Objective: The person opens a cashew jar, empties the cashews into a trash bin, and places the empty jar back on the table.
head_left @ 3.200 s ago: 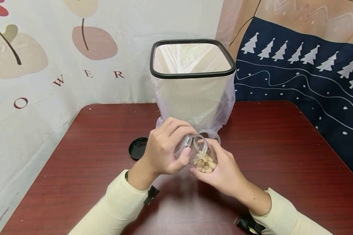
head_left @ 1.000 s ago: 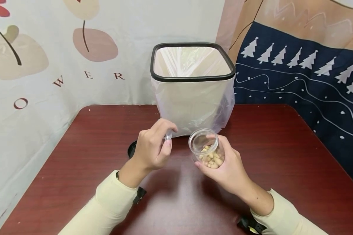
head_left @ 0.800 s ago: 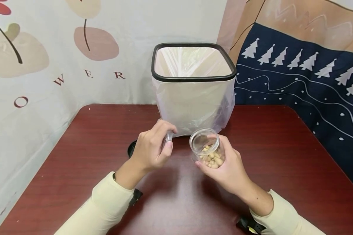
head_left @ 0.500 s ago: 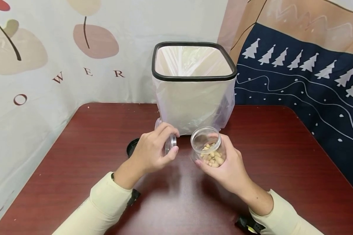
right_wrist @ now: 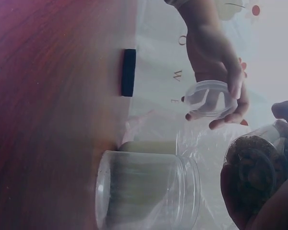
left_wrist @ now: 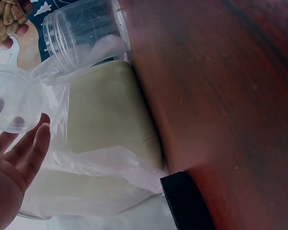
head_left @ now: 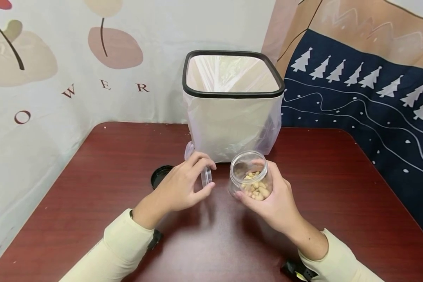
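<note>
My left hand (head_left: 183, 182) pinches a clear shallow plastic lid (head_left: 206, 177) by its edge, thumb below and fingers above. In the head view the lid stands nearly edge-on, a small gap left of the jar. My right hand (head_left: 275, 196) grips a clear jar (head_left: 248, 169) round its side, its open mouth upward and slightly tilted. Pale nuts (head_left: 259, 191) lie at the bottom of that jar. In the wrist views a second clear jar (right_wrist: 149, 191) stands uncapped on the table below my right hand; the held jar mostly hides it in the head view.
A black round lid (head_left: 158, 175) lies on the dark red table (head_left: 320, 203), partly behind my left hand. Behind my hands stands a pale bin (head_left: 232, 125) with a black rim and a plastic liner. Printed cloths (head_left: 356, 102) hang around the table.
The clear lid was over the jar earlier, and my left hand drew it off leftward. Over the last second that hand sank slightly and its fingers spread a little. My right hand stays almost still.
</note>
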Demonstrator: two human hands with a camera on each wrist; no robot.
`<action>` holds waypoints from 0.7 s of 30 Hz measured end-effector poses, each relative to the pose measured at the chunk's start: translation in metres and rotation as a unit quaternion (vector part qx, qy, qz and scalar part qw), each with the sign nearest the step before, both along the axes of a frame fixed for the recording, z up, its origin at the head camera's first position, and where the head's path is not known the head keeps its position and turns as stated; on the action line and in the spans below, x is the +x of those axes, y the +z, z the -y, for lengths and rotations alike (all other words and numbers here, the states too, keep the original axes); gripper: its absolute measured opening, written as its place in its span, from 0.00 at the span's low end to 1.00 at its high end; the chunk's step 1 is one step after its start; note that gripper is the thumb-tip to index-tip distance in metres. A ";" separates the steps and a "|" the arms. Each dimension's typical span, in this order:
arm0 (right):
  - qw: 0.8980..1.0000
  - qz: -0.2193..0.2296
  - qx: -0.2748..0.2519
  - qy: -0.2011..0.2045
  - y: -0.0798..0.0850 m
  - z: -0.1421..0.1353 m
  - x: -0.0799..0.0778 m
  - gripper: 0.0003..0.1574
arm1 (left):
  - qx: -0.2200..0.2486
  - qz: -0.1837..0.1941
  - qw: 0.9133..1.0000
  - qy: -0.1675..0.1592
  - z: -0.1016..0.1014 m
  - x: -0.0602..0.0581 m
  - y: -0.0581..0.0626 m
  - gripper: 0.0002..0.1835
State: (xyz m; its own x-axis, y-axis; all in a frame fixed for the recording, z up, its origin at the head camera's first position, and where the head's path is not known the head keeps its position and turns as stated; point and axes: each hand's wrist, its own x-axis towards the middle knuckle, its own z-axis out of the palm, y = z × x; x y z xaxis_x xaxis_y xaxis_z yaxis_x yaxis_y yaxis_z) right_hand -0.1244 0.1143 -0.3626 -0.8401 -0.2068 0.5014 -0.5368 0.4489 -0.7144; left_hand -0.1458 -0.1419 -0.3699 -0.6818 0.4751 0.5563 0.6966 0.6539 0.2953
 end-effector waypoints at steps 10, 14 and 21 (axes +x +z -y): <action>1.000 -0.003 -0.007 -0.002 -0.001 0.000 0.000 0.46 | -0.015 0.026 0.999 -0.012 0.001 -0.003 -0.008 0.21; 1.000 -0.007 -0.009 -0.002 -0.001 0.000 0.000 0.46 | -0.019 0.037 0.999 -0.015 0.001 -0.004 -0.009 0.22; 1.000 -0.009 -0.008 0.005 -0.002 0.000 -0.001 0.46 | -0.011 0.084 0.996 -0.018 0.003 -0.005 -0.010 0.22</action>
State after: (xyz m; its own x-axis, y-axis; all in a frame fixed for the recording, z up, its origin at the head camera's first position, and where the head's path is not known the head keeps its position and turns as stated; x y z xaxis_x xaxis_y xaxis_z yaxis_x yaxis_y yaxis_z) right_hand -0.1255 0.1146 -0.3651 -0.8288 -0.2073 0.5197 -0.5543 0.4309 -0.7121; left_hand -0.1503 -0.1449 -0.3798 -0.7464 0.5121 0.4251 0.6620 0.6370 0.3950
